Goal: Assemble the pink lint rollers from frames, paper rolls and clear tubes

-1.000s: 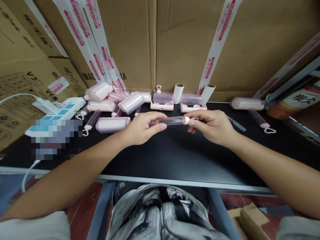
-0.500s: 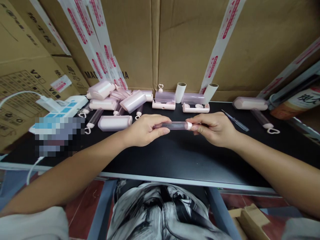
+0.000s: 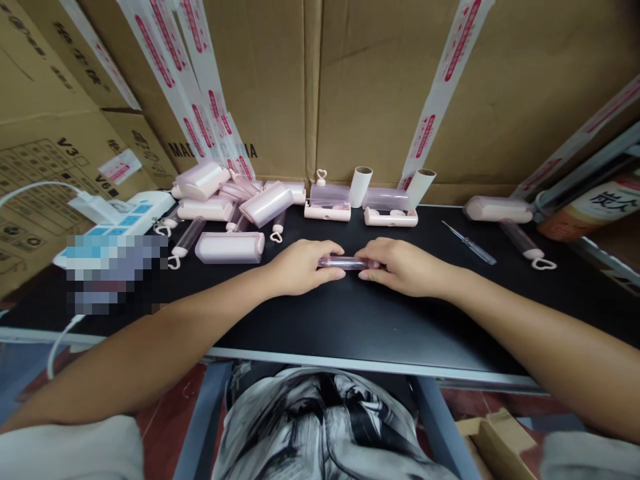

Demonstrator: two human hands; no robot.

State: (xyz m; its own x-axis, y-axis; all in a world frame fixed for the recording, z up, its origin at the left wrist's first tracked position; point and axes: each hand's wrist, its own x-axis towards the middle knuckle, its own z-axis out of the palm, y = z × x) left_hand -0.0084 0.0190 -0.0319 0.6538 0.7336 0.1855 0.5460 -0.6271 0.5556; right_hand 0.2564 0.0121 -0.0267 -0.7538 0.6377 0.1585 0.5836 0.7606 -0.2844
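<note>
both hands closed on one clear tube, mid-frame

a clear, pink-tinted plastic tube [image 3: 345,263] is held level at the centre of the frame, low over the black table top [image 3: 350,327]; whether it touches the top can't be told. its left end is gripped by the left hand [image 3: 300,268], thumb over it and fingers curled under. its right end is covered by the right hand [image 3: 400,268], fingers wrapped round, so that end's cap is hidden. only the short mid part of the tube is seen btwn the two hands, which are nearly touching.

just left of the left hand, a closed pale pink oblong plastic case [image 3: 230,247] is laid flat. further up-left, a loose pile of similar pink cases [image 3: 215,197] is stacked against the boxes, w/ a clear tube w/ a heart-shaped pink end [image 3: 186,238] lying beside it.

above the hands, at the back edge of the table, two open pink cases w/ clear lids [image 3: 327,203] are set side by side, and two white cardboard roll cores [image 3: 360,186] are leaned upright behind them.

to the right, well apart from the right hand, a thin clear-handled tool [image 3: 470,243] is laid at a slant, w/ another heart-ended clear tube [image 3: 525,243] and one more closed pink case [image 3: 497,209] near the right edge.

a white power strip [image 3: 131,217] is seen at mid-left. the upper half of the frame is filled by brown cardboard boxes [image 3: 370,87] crossed by white-and-pink printed tape strips [image 3: 440,93].
</note>
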